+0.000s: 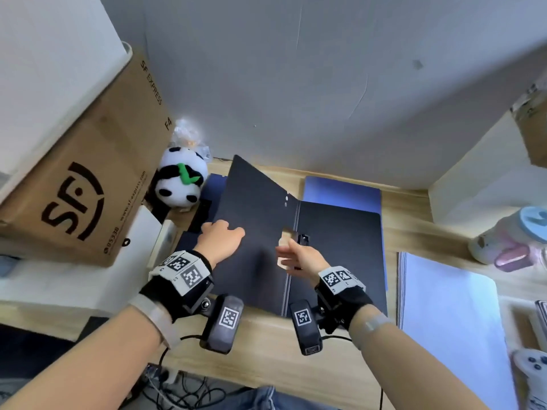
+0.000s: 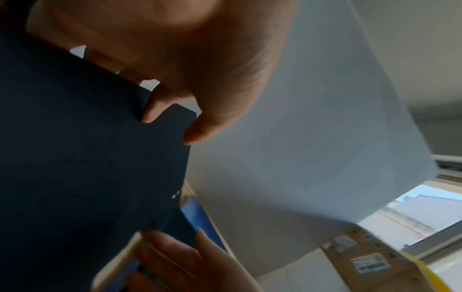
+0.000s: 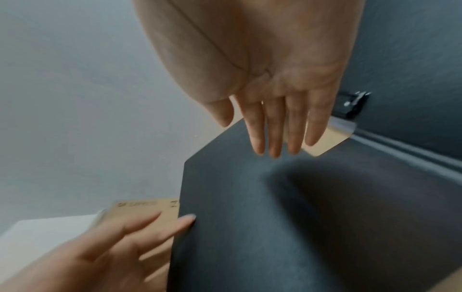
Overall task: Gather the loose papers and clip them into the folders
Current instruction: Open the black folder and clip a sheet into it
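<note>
1. on the wooden desk [image 1: 266, 335] sits the dark folder [image 1: 340, 247], cover half raised; swing it fully flat before fetching papers [image 1: 450, 306].
2. your left hand [image 1: 220, 236] pinches the cover's outer edge.
3. your right hand [image 1: 299, 255], fingers straight and holding nothing, hovers by the clip [image 1: 303, 239].

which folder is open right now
The black folder between both hands, its cover raised. The blue folder behind it lies flat and shut.

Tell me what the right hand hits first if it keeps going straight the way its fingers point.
Probably the raised cover of the black folder: the right hand, fingers straight, points at it near the metal clip. Depth is unclear.
</note>
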